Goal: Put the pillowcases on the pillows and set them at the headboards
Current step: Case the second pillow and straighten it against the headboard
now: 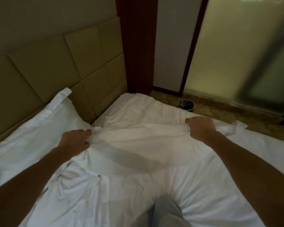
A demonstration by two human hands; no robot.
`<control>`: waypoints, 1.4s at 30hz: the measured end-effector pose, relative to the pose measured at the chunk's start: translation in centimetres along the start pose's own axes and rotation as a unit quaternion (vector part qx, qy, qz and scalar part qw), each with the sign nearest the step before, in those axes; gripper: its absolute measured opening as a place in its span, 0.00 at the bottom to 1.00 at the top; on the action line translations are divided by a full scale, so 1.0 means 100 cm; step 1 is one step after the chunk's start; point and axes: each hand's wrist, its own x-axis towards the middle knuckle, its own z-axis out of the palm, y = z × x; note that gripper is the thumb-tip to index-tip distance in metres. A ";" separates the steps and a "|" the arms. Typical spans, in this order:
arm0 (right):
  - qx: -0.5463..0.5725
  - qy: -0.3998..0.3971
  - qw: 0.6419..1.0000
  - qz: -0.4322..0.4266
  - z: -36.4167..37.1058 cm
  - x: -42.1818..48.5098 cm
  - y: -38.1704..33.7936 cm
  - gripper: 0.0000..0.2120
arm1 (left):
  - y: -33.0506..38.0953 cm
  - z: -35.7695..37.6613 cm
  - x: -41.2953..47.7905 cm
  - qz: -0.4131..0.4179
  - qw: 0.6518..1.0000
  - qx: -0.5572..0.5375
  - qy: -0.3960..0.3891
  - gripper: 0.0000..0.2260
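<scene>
A white pillow in its pillowcase (pixel 138 141) lies across the middle of the bed, stretched between both hands. My left hand (pixel 75 141) is shut on its left corner. My right hand (pixel 200 128) is shut on its right corner, pulling the fabric taut. A second white pillow (pixel 44 122) leans against the tan padded headboard (pixel 59 66) at the left. Loose white fabric (pixel 79 182) is bunched below my left forearm.
The white bed sheet (pixel 220 185) covers the bed; my knee in grey trousers (pixel 169 212) rests on it at the bottom. A small round bin (pixel 186 104) stands on the floor beyond the bed's far edge, by a dark wooden post (pixel 138 46) and frosted glass panel (pixel 236 54).
</scene>
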 end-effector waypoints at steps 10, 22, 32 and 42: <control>0.106 -0.185 0.969 -0.123 0.060 0.114 0.022 0.26 | 0.024 0.052 0.056 -0.029 0.999 0.018 -0.026 0.18; 0.007 -0.043 0.952 -0.302 0.088 0.108 -0.013 0.38 | 0.076 0.060 0.069 0.117 0.986 -0.108 -0.056 0.32; -0.057 -0.061 0.969 -0.232 0.085 0.091 -0.017 0.21 | 0.094 0.050 0.061 0.104 0.994 0.036 -0.027 0.15; -0.030 0.010 0.984 -0.174 0.074 0.129 -0.008 0.18 | 0.057 0.030 0.084 0.090 0.993 -0.056 -0.060 0.20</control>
